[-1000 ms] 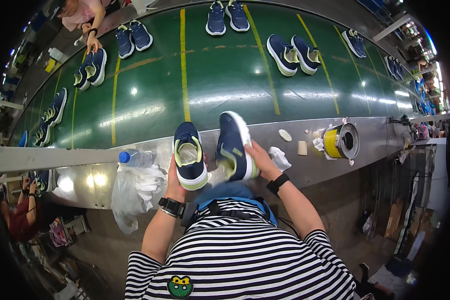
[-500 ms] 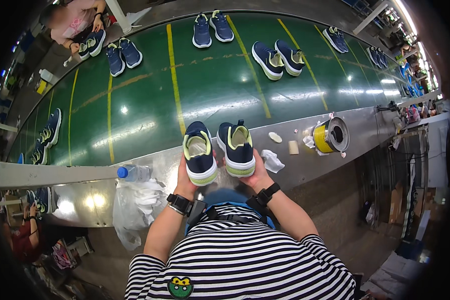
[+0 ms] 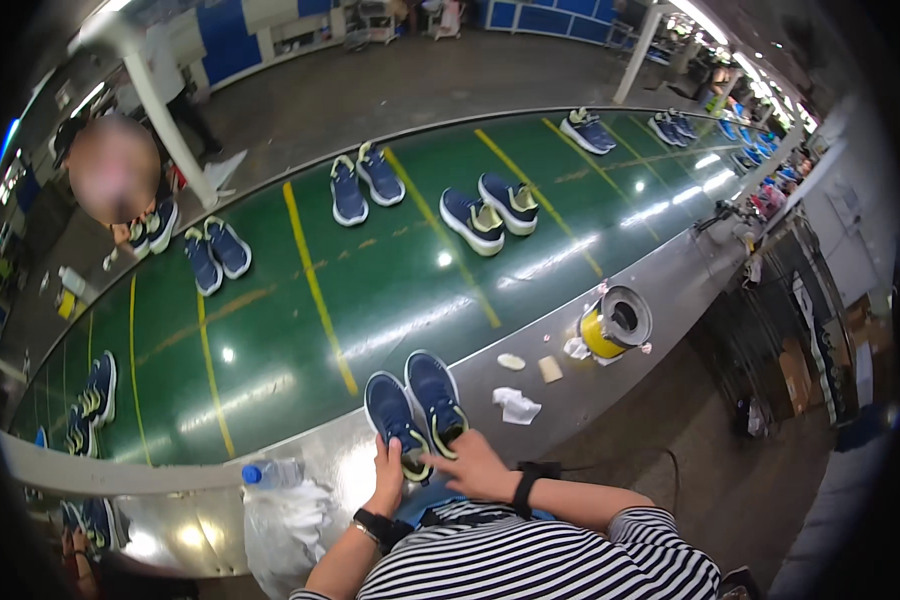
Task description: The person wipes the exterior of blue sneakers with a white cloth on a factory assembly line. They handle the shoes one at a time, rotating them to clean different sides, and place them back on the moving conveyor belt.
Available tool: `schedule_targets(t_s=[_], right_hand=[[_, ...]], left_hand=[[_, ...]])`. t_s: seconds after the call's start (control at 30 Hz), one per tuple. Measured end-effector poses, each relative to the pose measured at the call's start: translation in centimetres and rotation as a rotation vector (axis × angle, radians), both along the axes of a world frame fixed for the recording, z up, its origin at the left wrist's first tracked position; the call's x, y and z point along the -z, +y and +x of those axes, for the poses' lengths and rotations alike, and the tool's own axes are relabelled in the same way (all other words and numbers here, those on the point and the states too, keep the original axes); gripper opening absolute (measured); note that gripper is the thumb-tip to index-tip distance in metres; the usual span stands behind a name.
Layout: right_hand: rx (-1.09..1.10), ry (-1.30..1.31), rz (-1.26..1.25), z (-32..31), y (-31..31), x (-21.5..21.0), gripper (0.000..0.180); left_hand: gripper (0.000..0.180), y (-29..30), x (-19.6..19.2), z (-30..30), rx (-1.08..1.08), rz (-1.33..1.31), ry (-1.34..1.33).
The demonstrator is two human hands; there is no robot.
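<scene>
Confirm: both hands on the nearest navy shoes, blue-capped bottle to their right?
Wrong side: in the head view, the blue-capped bottle is to the left of the nearest navy shoes. The left hand and right hand are on the shoes, as stated.

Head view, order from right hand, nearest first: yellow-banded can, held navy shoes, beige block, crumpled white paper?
From the right hand:
1. Held navy shoes: right at it, ahead and left.
2. Crumpled white paper: just ahead, slightly right.
3. Beige block: farther ahead, to the right.
4. Yellow-banded can: farthest out, ahead-right.
</scene>
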State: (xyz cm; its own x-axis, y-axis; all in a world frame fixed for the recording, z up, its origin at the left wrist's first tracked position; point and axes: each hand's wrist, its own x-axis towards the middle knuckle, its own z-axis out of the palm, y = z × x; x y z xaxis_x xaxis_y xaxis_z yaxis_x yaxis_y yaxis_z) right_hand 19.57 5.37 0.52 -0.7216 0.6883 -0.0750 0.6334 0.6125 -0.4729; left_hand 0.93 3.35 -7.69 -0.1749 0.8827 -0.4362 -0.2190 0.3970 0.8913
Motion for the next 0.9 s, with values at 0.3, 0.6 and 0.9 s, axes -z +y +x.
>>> schedule_targets(t_s=[0.3,0.6,0.9], right_hand=[[-0.03,0.018,-0.125,3.8,11.4,-5.0,0.058],[0.285,-0.12,0.088,25.5,33.3,-14.3,0.06],[0.688,-0.531,0.105,45.2,46.1,2.5,0.056]], left_hand=[[0.056,5.7,-2.1,-1.1,0.032,-0.071,0.281],[0.04,20.7,-9.2,4.2,0.433,0.219,0.707],[0.064,40.8,-7.3,21.2,0.738,0.497,1.221]])
